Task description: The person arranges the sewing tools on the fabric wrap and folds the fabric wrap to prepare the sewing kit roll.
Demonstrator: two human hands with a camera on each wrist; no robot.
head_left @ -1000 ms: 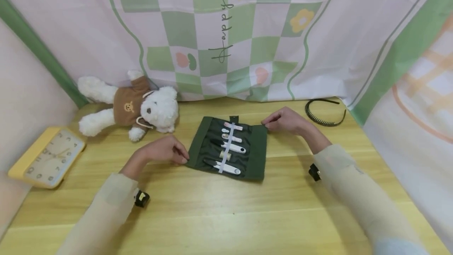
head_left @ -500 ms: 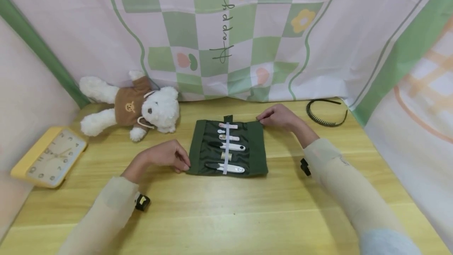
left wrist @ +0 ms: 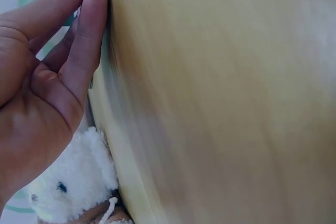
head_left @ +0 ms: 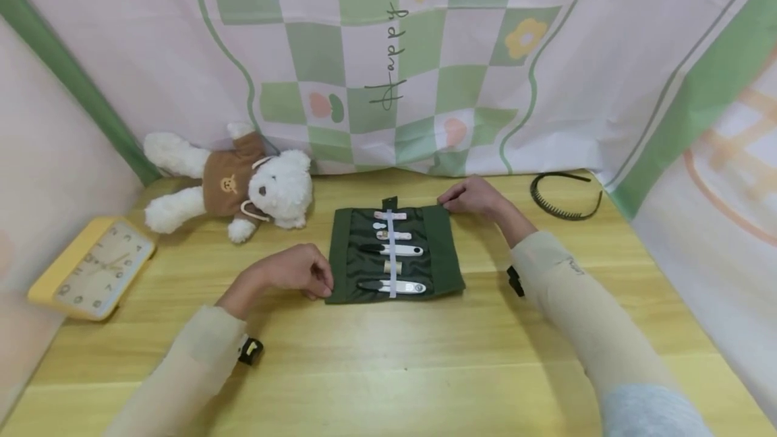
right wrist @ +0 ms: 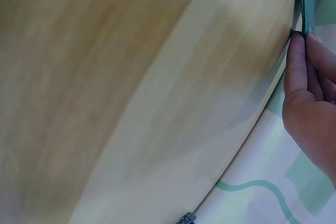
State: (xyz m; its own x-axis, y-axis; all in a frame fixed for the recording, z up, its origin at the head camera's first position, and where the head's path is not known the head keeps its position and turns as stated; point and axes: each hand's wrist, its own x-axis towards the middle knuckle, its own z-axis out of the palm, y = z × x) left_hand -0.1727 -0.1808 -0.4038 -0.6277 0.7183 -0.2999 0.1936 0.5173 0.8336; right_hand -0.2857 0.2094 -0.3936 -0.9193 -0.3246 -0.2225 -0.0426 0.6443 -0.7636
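Observation:
A dark green fabric tool pouch lies unfolded on the table, with a small snap tab at its far edge. A pale elastic strap crosses several small items, among them two white-handled tools with dark tips, the far one and the near one, plus a tan spool-like piece. My left hand pinches the pouch's near left corner. At the far right corner, my right hand pinches the cloth between thumb and finger, as the right wrist view also shows.
A white plush bear in a brown top lies at the back left. Nearer on the left stands a yellow clock. A black toothed headband rests at the back right. Patterned cloth hangs behind the table.
The pouch has turned slightly counterclockwise and now lies squarer on the table. My right hand has shifted a little left with its corner; both hands keep their grip.

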